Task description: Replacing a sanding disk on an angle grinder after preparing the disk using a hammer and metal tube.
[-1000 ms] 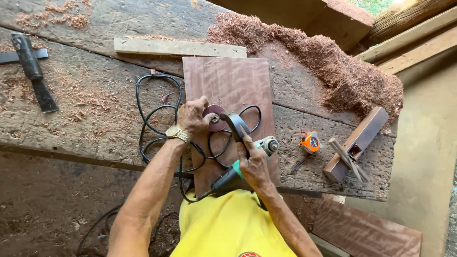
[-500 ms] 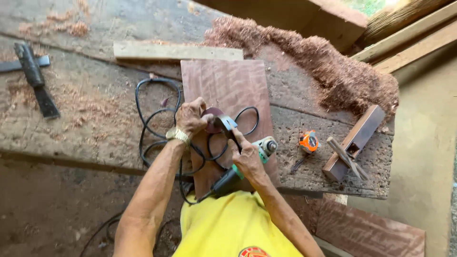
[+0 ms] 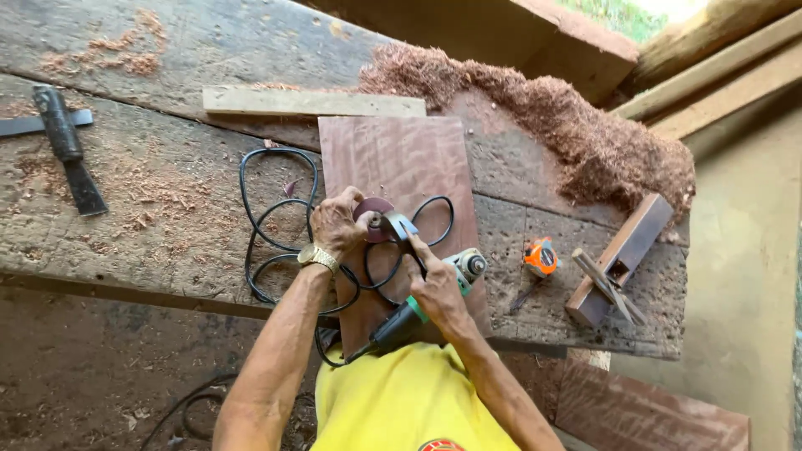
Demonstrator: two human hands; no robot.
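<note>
A green and black angle grinder (image 3: 462, 269) lies on a reddish-brown wooden board (image 3: 393, 159) on the workbench. My left hand (image 3: 337, 224), with a gold watch on the wrist, grips the edge of the grinder's round reddish disc (image 3: 373, 209). My right hand (image 3: 436, 291) lies over the grinder's body, its fingers stretched forward on a flat grey metal wrench (image 3: 400, 225) set on the disc's centre. The grinder's black cable (image 3: 269, 217) loops over the board and the bench to the left of my hands.
The rough workbench (image 3: 150, 242) carries a pale plank (image 3: 313, 102), a big heap of wood shavings (image 3: 576, 142), a dark-handled tool (image 3: 68, 146) at far left, an orange tape measure (image 3: 540, 257) and a wooden block with a metal tool (image 3: 618, 267) at right. Another reddish board (image 3: 660, 413) leans below.
The view has drifted slightly. Both hands stay at the disc; the wrench has shifted a little on the disc's centre.
</note>
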